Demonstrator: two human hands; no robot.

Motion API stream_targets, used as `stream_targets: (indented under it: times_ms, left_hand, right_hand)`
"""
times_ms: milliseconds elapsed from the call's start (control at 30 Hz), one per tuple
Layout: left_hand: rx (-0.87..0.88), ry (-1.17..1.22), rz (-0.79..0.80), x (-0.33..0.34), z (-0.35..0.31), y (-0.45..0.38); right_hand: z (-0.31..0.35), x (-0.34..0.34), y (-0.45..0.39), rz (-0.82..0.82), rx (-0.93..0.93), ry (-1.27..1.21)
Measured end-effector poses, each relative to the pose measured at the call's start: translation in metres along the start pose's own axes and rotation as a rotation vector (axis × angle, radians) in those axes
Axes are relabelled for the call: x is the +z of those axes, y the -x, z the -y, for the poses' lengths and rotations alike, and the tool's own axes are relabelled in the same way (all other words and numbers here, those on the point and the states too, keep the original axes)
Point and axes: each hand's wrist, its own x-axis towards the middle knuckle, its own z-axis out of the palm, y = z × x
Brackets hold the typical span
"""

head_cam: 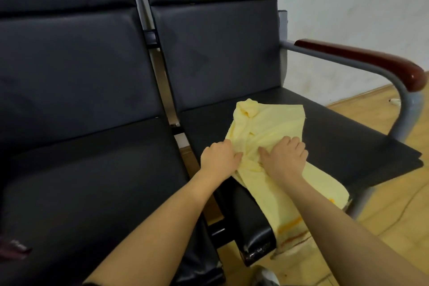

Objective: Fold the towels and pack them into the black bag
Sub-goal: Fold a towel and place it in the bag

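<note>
Black padded seat (325, 137) gives a flat bed for folding, so the cloth is best spread smooth before any crease is made, with the hanging end drawn up onto the cushion first. Pale yellow towel (267, 127) lies rumpled across that seat, its near end with orange stripes drooping over the front edge. Left hand (219, 158) pinches a bunched fold at the towel's middle; right hand (286, 155) presses on it, fingers bent into the cloth. No bag is in view.
</note>
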Motion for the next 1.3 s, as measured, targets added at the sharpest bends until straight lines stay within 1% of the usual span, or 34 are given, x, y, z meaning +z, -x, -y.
stream_targets:
  times_ms: [100, 200, 300, 400, 433, 500, 600, 667, 767, 900, 933, 1100, 1200, 1300]
  left_hand:
    - [-0.019, -0.06, 0.008, 0.007, -0.005, -0.002]
    - [-0.053, -0.045, -0.014, 0.011, -0.004, -0.001]
    - [-0.072, -0.103, -0.03, 0.009, 0.001, 0.003]
    - [-0.079, -0.126, -0.063, 0.0, 0.02, 0.017]
    - [-0.095, -0.107, -0.076, -0.006, 0.031, 0.023]
    - [-0.143, -0.018, -0.135, -0.019, 0.054, 0.036]
    - [-0.215, 0.158, -0.214, -0.046, 0.081, 0.057]
    - [-0.246, 0.215, -0.257, -0.063, 0.098, 0.072]
    - [-0.327, 0.191, -0.319, -0.081, 0.131, 0.093]
    - [-0.486, 0.177, -0.324, -0.098, 0.178, 0.12]
    - [-0.512, 0.185, -0.337, -0.102, 0.188, 0.126]
    - [-0.572, 0.203, -0.418, -0.109, 0.224, 0.154]
    - [-0.636, 0.26, -0.462, -0.109, 0.238, 0.161]
    - [-0.621, 0.445, -0.555, -0.108, 0.243, 0.16]
  right_hand:
    - [0.004, 0.003, 0.0, 0.054, -0.005, 0.056]
    - [0.012, 0.006, 0.002, 0.067, -0.065, 0.023]
    - [0.021, 0.008, 0.008, 0.081, -0.132, 0.008]
    - [0.042, 0.004, 0.017, 0.117, -0.203, -0.079]
    - [0.052, 0.002, 0.021, 0.107, -0.233, -0.114]
    - [0.072, -0.005, 0.03, 0.033, -0.33, -0.147]
    - [0.105, -0.014, 0.046, -0.106, -0.544, -0.089]
    - [0.128, -0.019, 0.055, -0.106, -0.626, -0.074]
    - [0.161, -0.022, 0.069, -0.07, -0.709, -0.138]
    - [0.191, -0.018, 0.09, -0.132, -0.806, -0.184]
    - [0.197, -0.015, 0.095, -0.126, -0.819, -0.19]
    - [0.223, -0.003, 0.117, -0.035, -0.839, -0.234]
    - [0.232, 0.0, 0.126, 0.102, -0.774, -0.479]
    - [0.241, 0.002, 0.131, 0.245, -0.714, -0.699]
